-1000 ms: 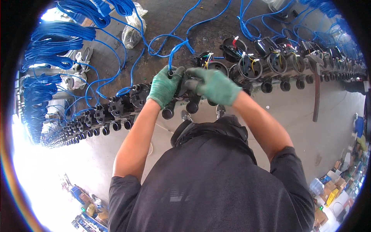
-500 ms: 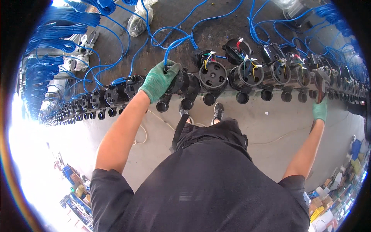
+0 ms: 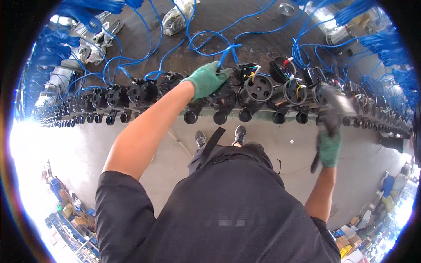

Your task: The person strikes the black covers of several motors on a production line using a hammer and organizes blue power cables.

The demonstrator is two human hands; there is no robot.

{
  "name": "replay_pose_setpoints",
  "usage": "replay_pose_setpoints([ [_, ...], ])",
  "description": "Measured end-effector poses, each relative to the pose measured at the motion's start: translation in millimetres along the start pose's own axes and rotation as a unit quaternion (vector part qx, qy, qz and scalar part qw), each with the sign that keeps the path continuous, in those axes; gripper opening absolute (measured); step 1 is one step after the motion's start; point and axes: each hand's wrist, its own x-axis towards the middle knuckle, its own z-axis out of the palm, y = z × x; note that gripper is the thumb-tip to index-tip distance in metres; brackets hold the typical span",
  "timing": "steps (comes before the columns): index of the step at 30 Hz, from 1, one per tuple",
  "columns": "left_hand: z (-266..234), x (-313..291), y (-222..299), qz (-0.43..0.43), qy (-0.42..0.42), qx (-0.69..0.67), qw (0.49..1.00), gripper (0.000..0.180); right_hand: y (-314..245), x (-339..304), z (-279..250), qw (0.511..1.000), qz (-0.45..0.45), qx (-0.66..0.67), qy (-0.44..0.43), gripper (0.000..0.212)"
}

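Note:
My left hand (image 3: 205,81), in a green glove, is closed round the top of a black cylindrical housing (image 3: 223,97), where a blue cable (image 3: 223,56) goes in. Its fingertips are partly hidden. Off to the right, my gloved right hand (image 3: 330,149) grips a hammer (image 3: 344,105) by its handle. The hammer's head is smeared by motion and shows in front of the row of housings. Beside the left hand, an open round housing (image 3: 258,89) has a holed inner plate and coloured wires with white connectors. Another open housing (image 3: 294,92) stands further right.
A long row of similar black housings (image 3: 116,96) runs along the near edge of a dark worktable (image 3: 258,39). Coils of blue cable (image 3: 48,83) hang at both sides. A plastic-wrapped part (image 3: 175,21) lies at the back. Boxes and clutter (image 3: 351,241) stand behind on the right.
My right hand has swung the hammer leftward from the far right of the row, closer to my body. The left hand keeps its hold by the cable; the whole view has shifted slightly.

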Motion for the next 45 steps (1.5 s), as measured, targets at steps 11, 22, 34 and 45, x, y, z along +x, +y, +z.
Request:
replay_pose_setpoints([
  [11,-11.6,13.5,5.6,0.014,-0.079,0.052,0.995,0.07,-50.2,-80.4,149.9,0.909,-0.189,-0.34,-0.152,0.021],
  [22,-14.3,4.6,4.9,0.014,-0.058,0.04,0.997,0.065,-45.3,-88.4,171.7,0.801,-0.304,-0.489,-0.162,0.04],
  [34,-11.7,2.3,2.9,0.035,-0.036,0.035,0.998,0.063,-42.1,-80.1,169.8,0.788,-0.299,-0.509,-0.174,0.039],
  [45,-13.9,-9.0,5.8,0.045,-0.012,0.04,0.998,0.063,-39.9,-68.6,165.2,0.787,-0.324,-0.495,-0.175,0.038],
])
